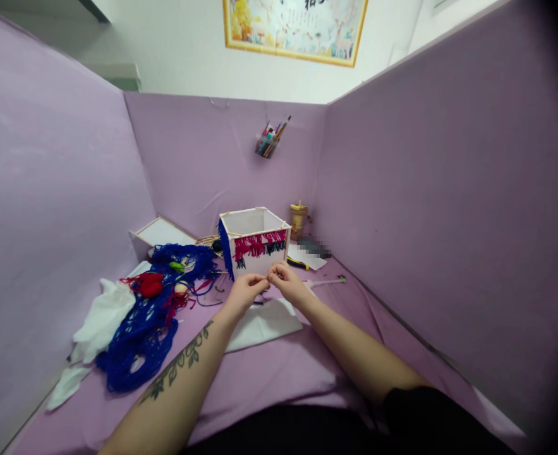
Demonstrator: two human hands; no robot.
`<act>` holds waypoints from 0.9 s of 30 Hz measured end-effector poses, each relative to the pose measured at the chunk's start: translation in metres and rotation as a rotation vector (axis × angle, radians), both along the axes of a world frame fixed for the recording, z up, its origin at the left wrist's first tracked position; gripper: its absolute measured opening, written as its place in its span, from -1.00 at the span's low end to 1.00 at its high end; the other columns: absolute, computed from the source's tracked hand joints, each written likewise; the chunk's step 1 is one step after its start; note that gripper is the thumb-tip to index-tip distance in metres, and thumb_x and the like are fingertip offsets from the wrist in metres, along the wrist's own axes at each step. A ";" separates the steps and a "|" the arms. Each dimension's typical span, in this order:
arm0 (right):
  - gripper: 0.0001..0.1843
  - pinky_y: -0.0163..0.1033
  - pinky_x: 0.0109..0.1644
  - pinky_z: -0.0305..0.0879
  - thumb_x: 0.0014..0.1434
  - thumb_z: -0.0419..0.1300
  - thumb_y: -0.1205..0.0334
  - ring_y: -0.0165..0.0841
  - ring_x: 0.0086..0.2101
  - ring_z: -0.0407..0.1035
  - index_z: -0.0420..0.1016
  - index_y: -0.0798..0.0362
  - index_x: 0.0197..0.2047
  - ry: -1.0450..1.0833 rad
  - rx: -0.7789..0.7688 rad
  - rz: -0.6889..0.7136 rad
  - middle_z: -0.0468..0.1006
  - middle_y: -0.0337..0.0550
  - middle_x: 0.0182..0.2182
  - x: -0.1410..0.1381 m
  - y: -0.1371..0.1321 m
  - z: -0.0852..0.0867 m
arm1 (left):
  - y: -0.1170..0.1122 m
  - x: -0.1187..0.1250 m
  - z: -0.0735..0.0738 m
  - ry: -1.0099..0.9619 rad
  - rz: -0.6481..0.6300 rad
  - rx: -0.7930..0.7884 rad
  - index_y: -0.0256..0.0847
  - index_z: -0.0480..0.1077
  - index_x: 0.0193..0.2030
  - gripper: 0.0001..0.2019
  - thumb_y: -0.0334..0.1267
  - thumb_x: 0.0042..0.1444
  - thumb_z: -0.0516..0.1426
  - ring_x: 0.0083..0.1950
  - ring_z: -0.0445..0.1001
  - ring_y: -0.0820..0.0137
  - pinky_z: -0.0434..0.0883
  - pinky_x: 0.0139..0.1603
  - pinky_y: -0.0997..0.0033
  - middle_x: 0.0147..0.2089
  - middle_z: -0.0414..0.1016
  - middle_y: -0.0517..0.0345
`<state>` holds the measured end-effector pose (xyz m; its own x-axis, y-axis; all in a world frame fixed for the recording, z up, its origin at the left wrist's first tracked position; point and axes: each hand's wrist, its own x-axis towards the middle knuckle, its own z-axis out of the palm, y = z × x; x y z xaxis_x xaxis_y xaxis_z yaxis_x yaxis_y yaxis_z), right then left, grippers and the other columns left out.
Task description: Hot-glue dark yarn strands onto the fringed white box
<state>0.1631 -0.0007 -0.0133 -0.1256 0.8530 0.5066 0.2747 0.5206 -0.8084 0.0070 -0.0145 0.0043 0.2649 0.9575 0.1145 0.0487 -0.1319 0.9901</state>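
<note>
white box (254, 222) w/ pink & dark yarn fringe (260, 243) stands upright, open top, on the purple table (279, 373), corner toward the viewer, just beyond both hands. left hand (243, 294) & right hand (285, 281) meet fingertip to fingertip below the fringe, both equally near, pinched on sth too small to tell, prob 1 yarn strand. blue yarn pile (146, 316) lies left.

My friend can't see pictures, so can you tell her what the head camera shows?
Two bare hands, left hand and right hand, meet fingertip to fingertip in front of a small white box trimmed with pink and dark yarn fringe. A heap of blue yarn and a red yarn ball lie to the left on a purple table with purple walls.
</note>
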 end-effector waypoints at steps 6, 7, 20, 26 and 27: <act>-0.78 -0.29 -0.22 0.16 0.13 0.05 0.12 -0.40 -0.34 0.19 0.27 0.05 -0.47 0.049 0.033 0.014 0.25 -0.23 -0.40 -0.004 0.001 -0.004 | 0.001 0.003 -0.004 0.015 0.021 0.022 -0.32 0.48 -0.42 -0.77 -0.16 -0.14 0.25 -0.42 0.36 0.46 0.26 -0.35 0.45 -0.45 0.47 0.09; -0.78 -0.29 -0.24 0.16 0.12 0.06 0.10 -0.41 -0.36 0.19 0.27 0.05 -0.47 0.082 0.007 0.023 0.25 -0.24 -0.41 -0.005 0.001 -0.005 | 0.001 0.003 -0.004 0.020 0.026 0.025 -0.32 0.48 -0.42 -0.78 -0.17 -0.14 0.24 -0.43 0.35 0.46 0.26 -0.36 0.46 -0.45 0.47 0.10; -0.74 -0.32 -0.44 0.02 0.03 0.17 0.05 -0.39 -0.47 0.25 0.40 0.10 -0.43 -0.428 -0.312 -0.263 0.43 -0.18 -0.52 0.088 -0.016 0.037 | 0.005 -0.002 -0.001 0.117 0.182 0.154 -0.30 0.47 -0.48 -0.79 -0.16 -0.14 0.18 -0.44 0.37 0.40 0.28 -0.40 0.41 -0.49 0.45 0.12; -0.53 -0.35 -0.51 -0.01 -0.14 0.34 -0.04 -0.37 -0.51 0.30 0.33 0.04 -0.25 -0.515 -0.457 -0.383 0.47 -0.19 -0.51 0.094 -0.027 -0.017 | 0.006 -0.001 -0.005 0.149 0.191 0.167 -0.29 0.44 -0.48 -0.82 -0.19 -0.12 0.16 -0.45 0.34 0.43 0.25 -0.41 0.43 -0.50 0.42 0.15; -0.54 -0.35 -0.52 -0.01 -0.13 0.34 -0.03 -0.38 -0.53 0.29 0.32 0.04 -0.25 -0.491 -0.468 -0.386 0.46 -0.20 -0.51 0.093 -0.026 -0.024 | 0.006 -0.001 -0.005 0.153 0.186 0.163 -0.29 0.43 -0.48 -0.82 -0.18 -0.12 0.16 -0.45 0.34 0.43 0.24 -0.41 0.44 -0.51 0.41 0.16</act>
